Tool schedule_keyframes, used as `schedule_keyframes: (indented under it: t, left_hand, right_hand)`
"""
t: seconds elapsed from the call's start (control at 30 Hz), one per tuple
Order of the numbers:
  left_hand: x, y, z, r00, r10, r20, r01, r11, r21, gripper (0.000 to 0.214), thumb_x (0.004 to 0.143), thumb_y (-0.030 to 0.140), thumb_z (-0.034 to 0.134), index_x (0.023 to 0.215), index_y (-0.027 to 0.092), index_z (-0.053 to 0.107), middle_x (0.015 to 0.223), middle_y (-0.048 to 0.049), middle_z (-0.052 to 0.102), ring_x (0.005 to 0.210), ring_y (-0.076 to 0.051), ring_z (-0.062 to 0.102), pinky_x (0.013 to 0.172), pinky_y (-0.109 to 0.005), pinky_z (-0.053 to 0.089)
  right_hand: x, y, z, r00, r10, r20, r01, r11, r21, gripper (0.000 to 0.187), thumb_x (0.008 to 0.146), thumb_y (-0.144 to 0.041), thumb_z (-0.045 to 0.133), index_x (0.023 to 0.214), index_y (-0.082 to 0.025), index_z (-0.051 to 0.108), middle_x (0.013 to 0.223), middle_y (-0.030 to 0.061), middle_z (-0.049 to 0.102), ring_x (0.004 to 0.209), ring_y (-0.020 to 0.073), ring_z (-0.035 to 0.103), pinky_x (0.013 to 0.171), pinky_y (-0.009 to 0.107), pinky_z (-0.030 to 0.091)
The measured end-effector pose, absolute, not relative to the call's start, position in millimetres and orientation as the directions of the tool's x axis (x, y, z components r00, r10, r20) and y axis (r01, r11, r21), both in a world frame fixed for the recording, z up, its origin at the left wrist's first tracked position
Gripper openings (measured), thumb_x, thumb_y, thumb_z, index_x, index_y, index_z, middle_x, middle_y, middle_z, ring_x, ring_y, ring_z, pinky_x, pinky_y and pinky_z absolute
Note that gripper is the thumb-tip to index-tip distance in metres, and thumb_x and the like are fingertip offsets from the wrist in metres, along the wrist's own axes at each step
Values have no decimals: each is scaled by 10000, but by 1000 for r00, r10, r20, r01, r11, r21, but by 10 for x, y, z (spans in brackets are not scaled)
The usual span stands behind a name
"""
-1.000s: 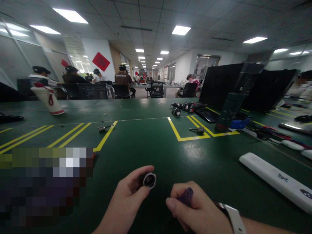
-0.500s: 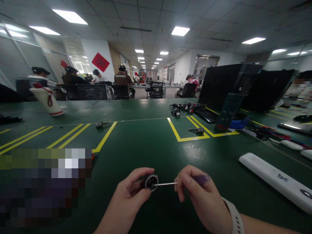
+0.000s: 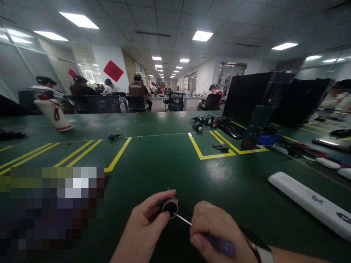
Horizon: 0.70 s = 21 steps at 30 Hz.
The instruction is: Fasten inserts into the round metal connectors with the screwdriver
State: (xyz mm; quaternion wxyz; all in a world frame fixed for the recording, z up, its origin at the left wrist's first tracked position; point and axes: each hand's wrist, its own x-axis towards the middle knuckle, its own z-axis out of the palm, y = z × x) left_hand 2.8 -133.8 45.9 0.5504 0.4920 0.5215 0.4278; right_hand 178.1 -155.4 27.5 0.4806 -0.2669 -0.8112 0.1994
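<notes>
My left hand (image 3: 146,221) is closed around a small round dark part (image 3: 171,205) with a grey metal rim, thumb and fingers on its sides. The part's open end faces me and a little to the right. In my right hand (image 3: 212,224) is a screwdriver (image 3: 223,245) with a purple see-through handle, the fingers wrapped round it. Its thin metal shaft slants up to the left, and the tip reaches into the part's open end. What the tip touches inside is too dark to tell.
Yellow tape marks the green table (image 3: 164,160). Small motor-like pieces (image 3: 225,147) lie ahead, one more (image 3: 112,136) at left. To the right are a long white device (image 3: 309,201) and a dark bottle (image 3: 256,126). A paper cup (image 3: 56,115) stands far left.
My right hand has turned and lowered, so the screwdriver's shaft now slants instead of lying nearly level. The small piece on the table at left has shifted slightly and turned.
</notes>
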Motion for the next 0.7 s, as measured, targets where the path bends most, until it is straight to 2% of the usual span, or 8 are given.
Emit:
schedule_keyframes:
  t: [0.47, 0.7]
  left_hand:
    - [-13, -1312, 337, 115, 990, -76, 155, 58, 986, 278, 669, 209, 569, 884, 234, 743, 1052, -34, 719, 974, -252, 640, 952, -413, 441]
    - [4, -1302, 313, 119, 989, -82, 123, 67, 990, 255, 673, 237, 571, 861, 240, 743, 1084, -36, 707, 961, -250, 646, 895, -397, 482]
  right_hand:
    - [1745, -1536, 270, -432, 515, 740, 240, 857, -456, 189, 895, -244, 430, 751, -182, 537, 592, 27, 621, 570, 126, 542, 578, 249, 430]
    - [1732, -1562, 277, -474, 520, 710, 341, 852, -396, 171, 854, -176, 454, 702, -181, 531, 572, 19, 610, 548, 121, 517, 542, 241, 411]
